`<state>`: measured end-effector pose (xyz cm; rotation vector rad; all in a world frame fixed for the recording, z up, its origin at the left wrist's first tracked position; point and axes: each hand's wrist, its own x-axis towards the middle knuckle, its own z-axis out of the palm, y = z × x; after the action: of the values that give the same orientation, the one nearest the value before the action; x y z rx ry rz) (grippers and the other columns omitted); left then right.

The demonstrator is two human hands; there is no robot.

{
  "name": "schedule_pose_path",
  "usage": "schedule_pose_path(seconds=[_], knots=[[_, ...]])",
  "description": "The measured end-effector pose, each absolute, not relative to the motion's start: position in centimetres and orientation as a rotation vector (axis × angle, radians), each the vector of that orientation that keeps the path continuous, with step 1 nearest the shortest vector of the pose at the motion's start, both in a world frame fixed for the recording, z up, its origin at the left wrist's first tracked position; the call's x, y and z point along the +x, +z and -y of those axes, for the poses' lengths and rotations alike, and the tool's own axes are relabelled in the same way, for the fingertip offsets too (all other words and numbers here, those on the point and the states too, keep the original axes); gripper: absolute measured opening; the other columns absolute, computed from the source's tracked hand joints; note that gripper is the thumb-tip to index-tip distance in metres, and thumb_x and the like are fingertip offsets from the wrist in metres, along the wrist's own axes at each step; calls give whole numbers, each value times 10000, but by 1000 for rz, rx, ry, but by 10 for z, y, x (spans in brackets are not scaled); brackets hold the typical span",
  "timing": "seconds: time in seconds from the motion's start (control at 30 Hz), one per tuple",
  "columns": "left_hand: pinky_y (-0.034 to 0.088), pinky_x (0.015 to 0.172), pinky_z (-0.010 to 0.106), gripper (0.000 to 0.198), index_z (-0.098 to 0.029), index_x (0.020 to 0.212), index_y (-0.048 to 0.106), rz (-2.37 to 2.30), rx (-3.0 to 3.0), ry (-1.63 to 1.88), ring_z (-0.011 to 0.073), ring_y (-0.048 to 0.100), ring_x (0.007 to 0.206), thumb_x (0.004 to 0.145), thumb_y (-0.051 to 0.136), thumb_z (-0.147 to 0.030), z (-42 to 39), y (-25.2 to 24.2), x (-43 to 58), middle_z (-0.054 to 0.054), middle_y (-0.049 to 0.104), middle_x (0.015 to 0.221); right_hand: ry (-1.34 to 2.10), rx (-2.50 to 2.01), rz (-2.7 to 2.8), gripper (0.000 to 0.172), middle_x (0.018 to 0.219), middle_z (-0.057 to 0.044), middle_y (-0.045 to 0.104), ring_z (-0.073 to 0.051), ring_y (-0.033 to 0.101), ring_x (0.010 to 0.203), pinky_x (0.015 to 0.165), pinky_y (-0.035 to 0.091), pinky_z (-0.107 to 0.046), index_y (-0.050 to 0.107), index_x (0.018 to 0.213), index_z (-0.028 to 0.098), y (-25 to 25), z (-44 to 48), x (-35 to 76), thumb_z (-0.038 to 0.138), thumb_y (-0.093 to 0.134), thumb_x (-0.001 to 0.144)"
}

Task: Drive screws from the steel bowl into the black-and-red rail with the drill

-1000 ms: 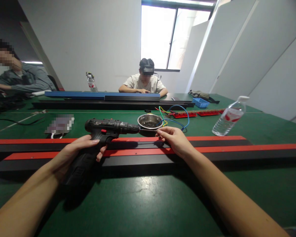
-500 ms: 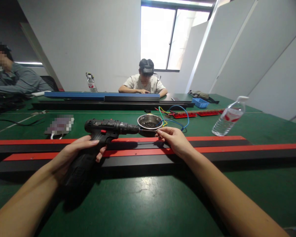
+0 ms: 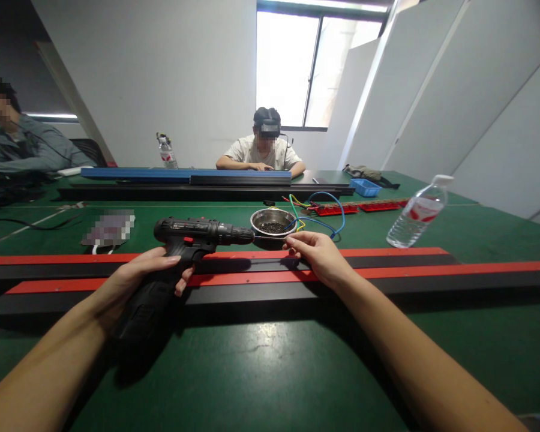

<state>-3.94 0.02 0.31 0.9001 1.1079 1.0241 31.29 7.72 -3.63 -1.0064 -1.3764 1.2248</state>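
On the green table: one drill, hand-held

Table: broad, filling the lower part of my feed.

Red-topped bars: two, long, black-sided, lying crosswise, one behind the other.

Blue bar: farther back, among dark lengths; I see a seated person in a pale shirt behind it.

Drill: black, held above the red-topped bars, nose toward the right.

Left hand: I have it wrapped around the drill, thumb along the near side.

Right hand: I have it pinching the far end of a bit between thumb and fingertips.

Bottle: clear, white-capped, beyond the red-topped bars at right.

Bowl: metal, round, just beyond the bit.

Wires: blue, green and yellow, looping beside the bowl.

Bit: slender, spanning drill nose to right fingertips; I cannot make out its tip.

Dark pieces: many, inside the bowl, too small for me to identify.
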Motion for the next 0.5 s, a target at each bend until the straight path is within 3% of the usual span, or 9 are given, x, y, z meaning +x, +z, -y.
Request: schedule_pose_path(seconds=[0.5], knots=[[612,584,286,362,-140,1042,650,-1103,899,1011,173,684,638,771,875,-223,-3,0,-42,85,707,862,1234,-1007,1371,373,837,-69,752,-131,580,668,657,463,-292,801,872,176,-38,-78,313,496,926,725]])
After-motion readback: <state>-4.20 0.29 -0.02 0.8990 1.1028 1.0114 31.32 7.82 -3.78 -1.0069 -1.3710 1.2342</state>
